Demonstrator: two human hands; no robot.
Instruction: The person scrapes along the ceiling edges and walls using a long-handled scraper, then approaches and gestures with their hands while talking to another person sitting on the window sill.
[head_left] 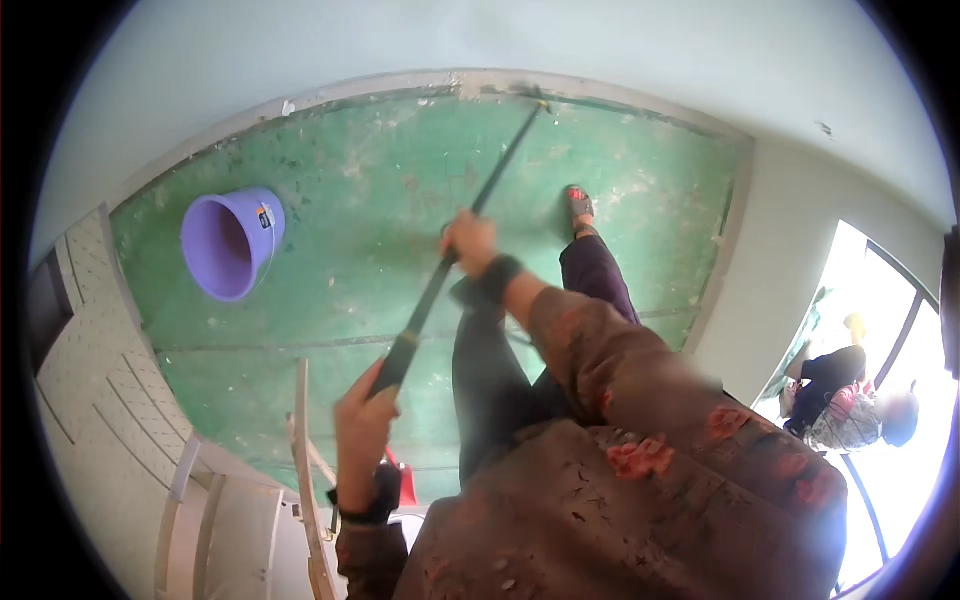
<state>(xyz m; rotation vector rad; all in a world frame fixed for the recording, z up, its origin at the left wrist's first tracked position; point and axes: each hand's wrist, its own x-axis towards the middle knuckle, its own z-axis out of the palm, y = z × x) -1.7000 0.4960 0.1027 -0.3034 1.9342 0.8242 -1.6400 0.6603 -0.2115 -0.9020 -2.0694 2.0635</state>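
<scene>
I have the left hand [365,425] and right hand [472,243] gripping the long pole [428,298] well apart, probably for leverage.

Nothing is legible, even the bucket label [265,217].

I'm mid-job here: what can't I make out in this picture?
Head view:
Pole: far end too small and blurred to identify.
Label on the purple bucket: print too small to read.
Right hand: blurred, exact grip unclear.
Red object: partly hidden behind the left wristband.
Wooden frame: cut off by the bottom edge.
</scene>
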